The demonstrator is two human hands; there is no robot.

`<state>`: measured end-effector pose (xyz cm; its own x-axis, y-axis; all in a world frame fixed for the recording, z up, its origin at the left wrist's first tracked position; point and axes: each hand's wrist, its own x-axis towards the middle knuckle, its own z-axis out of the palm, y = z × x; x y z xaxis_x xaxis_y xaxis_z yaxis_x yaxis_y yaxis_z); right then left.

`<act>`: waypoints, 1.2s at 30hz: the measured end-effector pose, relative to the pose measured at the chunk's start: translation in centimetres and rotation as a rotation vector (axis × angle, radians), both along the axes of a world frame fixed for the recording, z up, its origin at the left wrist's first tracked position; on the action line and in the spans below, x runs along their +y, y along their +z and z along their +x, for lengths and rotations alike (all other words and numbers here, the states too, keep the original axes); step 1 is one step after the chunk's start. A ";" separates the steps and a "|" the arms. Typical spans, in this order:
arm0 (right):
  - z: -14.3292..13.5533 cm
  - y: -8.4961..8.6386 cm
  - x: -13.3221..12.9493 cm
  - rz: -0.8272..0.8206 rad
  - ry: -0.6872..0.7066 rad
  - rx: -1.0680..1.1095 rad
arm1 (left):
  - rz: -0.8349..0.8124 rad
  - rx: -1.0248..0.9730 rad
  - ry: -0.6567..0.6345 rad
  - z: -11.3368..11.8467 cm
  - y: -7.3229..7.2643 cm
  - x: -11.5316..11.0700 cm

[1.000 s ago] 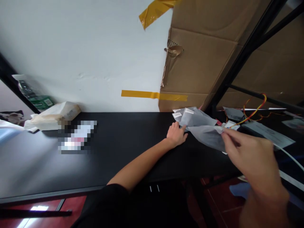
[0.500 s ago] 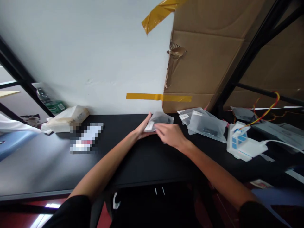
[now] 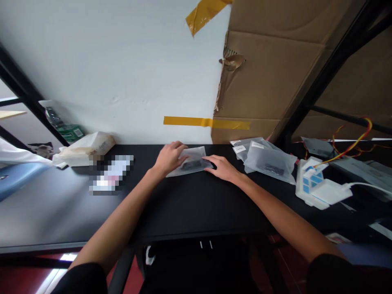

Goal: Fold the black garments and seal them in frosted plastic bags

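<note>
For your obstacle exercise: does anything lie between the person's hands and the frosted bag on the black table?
Nothing visible does. The left hand and right hand both rest directly on the frosted bag, lying flat on the black table.

Soft, even daylight is filling the scene and the white wall (image 3: pixel 107 61) is looking bright. The black surface (image 3: pixel 45 212) is showing pale glare at the left. Edges are bending strongly, and one patch (image 3: pixel 110 176) is staying pixelated.
</note>
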<state>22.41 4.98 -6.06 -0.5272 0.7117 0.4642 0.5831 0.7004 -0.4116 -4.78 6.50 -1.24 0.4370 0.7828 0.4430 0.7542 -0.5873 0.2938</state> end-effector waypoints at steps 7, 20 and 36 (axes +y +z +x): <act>-0.5 -0.9 -0.2 -0.362 0.081 0.482 | 0.252 0.302 -0.269 4.8 -3.6 -2.1; -1.2 0.0 -1.3 -0.013 0.038 0.200 | 0.014 0.140 -0.479 3.1 -2.9 -1.3; -1.3 1.1 -2.4 0.132 -0.022 0.242 | 0.201 0.098 -0.299 4.3 -2.5 -2.5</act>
